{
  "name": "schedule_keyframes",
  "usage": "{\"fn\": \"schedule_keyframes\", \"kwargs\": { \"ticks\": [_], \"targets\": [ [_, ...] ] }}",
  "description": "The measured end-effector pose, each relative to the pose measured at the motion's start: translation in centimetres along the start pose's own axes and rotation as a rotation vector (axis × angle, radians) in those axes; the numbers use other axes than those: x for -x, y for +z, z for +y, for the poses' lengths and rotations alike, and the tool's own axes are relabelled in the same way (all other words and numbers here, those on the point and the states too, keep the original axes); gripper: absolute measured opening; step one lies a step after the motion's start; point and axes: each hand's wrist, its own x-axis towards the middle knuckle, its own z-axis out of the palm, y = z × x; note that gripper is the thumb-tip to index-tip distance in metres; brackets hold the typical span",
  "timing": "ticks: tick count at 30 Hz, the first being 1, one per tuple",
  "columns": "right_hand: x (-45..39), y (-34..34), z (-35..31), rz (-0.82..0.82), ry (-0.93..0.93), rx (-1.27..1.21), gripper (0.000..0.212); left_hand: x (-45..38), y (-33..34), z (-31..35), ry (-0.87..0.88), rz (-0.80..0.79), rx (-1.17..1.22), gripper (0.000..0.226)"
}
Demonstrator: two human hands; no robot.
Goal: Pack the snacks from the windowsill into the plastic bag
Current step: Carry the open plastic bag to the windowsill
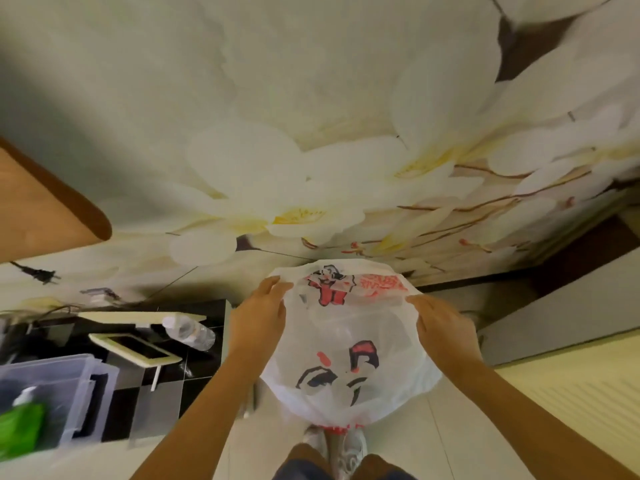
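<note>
A white plastic bag [349,344] with red and black cartoon print hangs in front of me above my feet. My left hand [261,313] holds its left rim and my right hand [441,327] holds its right rim, pulling the mouth wide. Through the thin plastic I make out faint shapes inside, too blurred to name. No snacks and no windowsill show in this view.
A wall [311,133] with large white flower print fills the upper view. At left stand a wooden tabletop edge [52,202], a clear storage bin [52,393], a plastic bottle [190,332] and a framed panel [135,349] on dark tiles. White furniture [571,306] is at right.
</note>
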Motion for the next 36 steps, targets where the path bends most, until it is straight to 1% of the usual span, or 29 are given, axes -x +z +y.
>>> {"fn": "schedule_keyframes", "kwargs": {
  "ticks": [3,6,9,13,19,23,26,32,36],
  "targets": [
    [1.0,-2.7,-0.5,0.051,-0.016,0.003,0.036,0.1,-2.5,0.6,0.034,0.040,-0.038,0.040],
    [1.7,-4.9,-1.0,0.079,-0.027,0.023,0.039,0.0,-4.6,1.1,0.067,0.086,-0.017,0.039],
    [2.7,-6.6,-1.7,0.078,0.017,0.016,0.043,0.0,-6.3,1.5,0.097,0.108,-0.003,0.038],
    [4.4,-8.2,-3.1,0.115,0.068,0.037,0.038,0.2,-8.4,1.9,0.153,0.107,-0.002,0.039],
    [8.2,-9.2,-5.6,0.181,0.163,0.048,0.044,1.3,-11.6,2.1,0.295,0.127,0.025,0.038],
    [11.0,-9.5,-7.6,0.285,0.186,0.098,0.036,2.4,-13.2,2.0,0.401,0.132,0.037,0.037],
    [13.4,-9.6,-9.0,0.355,0.223,0.129,0.035,3.3,-14.3,2.4,0.465,0.119,0.049,0.036],
    [19.0,-9.7,-10.4,0.459,0.282,0.159,0.045,5.7,-14.5,3.7,0.617,0.118,0.091,0.033],
    [23.1,-9.3,-10.1,0.518,0.362,0.217,0.048,7.9,-13.9,5.8,0.729,0.072,0.107,0.031]
  ]
}}
